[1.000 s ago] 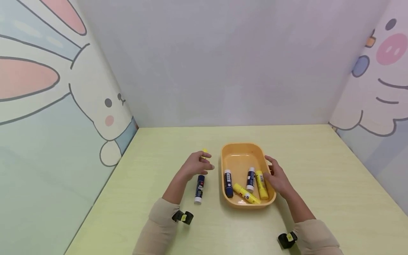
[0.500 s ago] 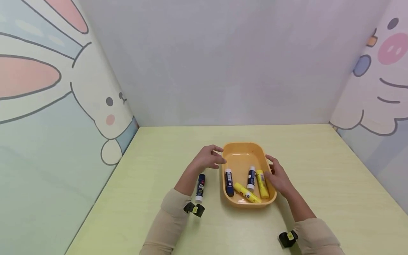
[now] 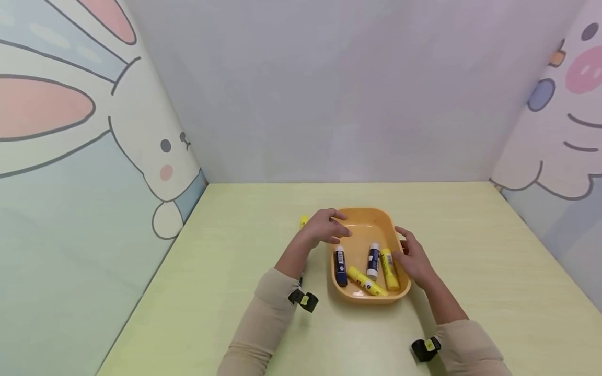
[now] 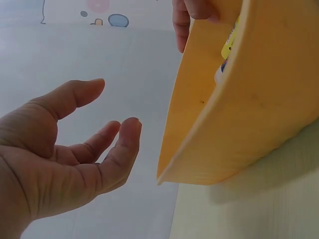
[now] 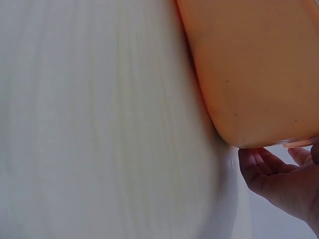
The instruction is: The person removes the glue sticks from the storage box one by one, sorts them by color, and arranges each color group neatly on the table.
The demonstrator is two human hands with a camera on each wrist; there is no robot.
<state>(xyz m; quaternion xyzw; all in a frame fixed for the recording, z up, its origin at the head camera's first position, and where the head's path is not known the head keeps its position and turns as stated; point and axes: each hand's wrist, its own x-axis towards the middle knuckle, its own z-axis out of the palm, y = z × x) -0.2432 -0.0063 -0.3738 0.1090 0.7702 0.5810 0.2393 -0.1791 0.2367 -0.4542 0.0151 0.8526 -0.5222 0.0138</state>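
My left hand [image 3: 324,227] hovers over the left rim of an orange plastic tray [image 3: 369,302], its fingers loosely bent around nothing. The left wrist view shows the same hand [image 4: 75,154] apart from the tray's corner. At the tray's right side, my right hand [image 3: 416,258] holds the rim, thumb on top and fingers along the outside wall. Inside the tray lie two navy-and-white glue sticks, one at the left wall [image 3: 340,267] and one near the middle [image 3: 373,261]. Two yellow glue sticks lie there too, one slanted [image 3: 367,282], one by the right wall [image 3: 389,269].
On the table [image 3: 254,224], left of the tray, a yellow glue stick [image 3: 304,220] shows past the left hand. A navy glue stick [image 3: 301,280] lies mostly hidden behind the left forearm. A grey wall [image 3: 348,94] and cartoon-painted side walls border the table.
My left hand has moved right, from above the loose glue sticks to over the tray's left rim. The right hand stays at the tray's right side, and the view has shifted slightly.
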